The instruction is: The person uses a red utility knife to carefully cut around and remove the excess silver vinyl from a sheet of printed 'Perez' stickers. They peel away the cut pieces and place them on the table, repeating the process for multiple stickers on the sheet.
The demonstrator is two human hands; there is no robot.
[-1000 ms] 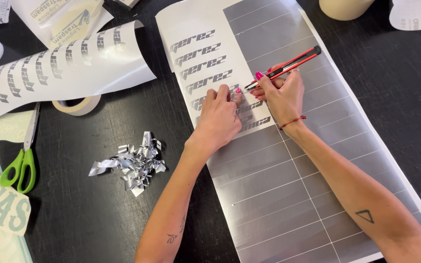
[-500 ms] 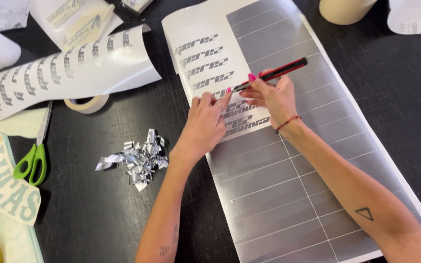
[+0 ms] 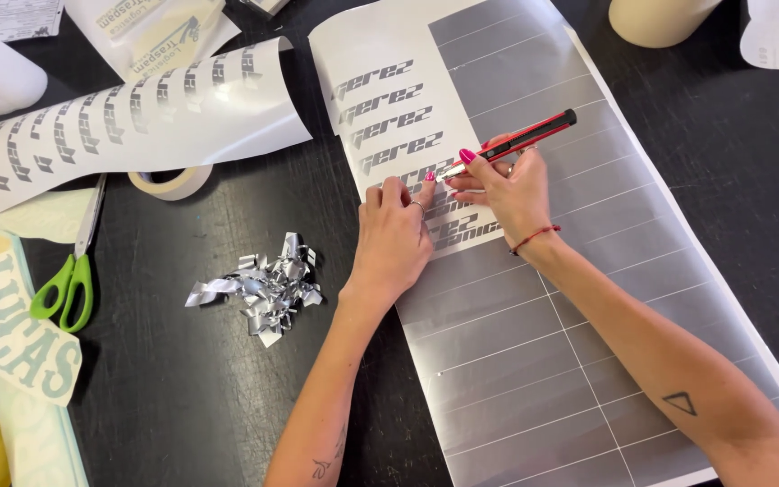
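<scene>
While the left hand (image 3: 396, 236) presses flat, fingers together, on one silver vinyl sheet (image 3: 534, 271), the right hand (image 3: 508, 185) has its fingers clamped on one red craft knife (image 3: 516, 142) at the lettering; left lie one scrap pile (image 3: 263, 284), one pair of scissors (image 3: 69, 271), bare tabletop (image 3: 182, 388) near

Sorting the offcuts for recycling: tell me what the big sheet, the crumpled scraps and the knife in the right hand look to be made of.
Silver sheet: probably thin metallic vinyl film on white backing paper; dull sheen, cut lines, white border.
Crumpled scraps: likely the same film, shinier; they curl and catch bright glints.
Knife in the right hand: seemingly hard plastic, red and black, smooth body; its tip is too small to judge.
</scene>
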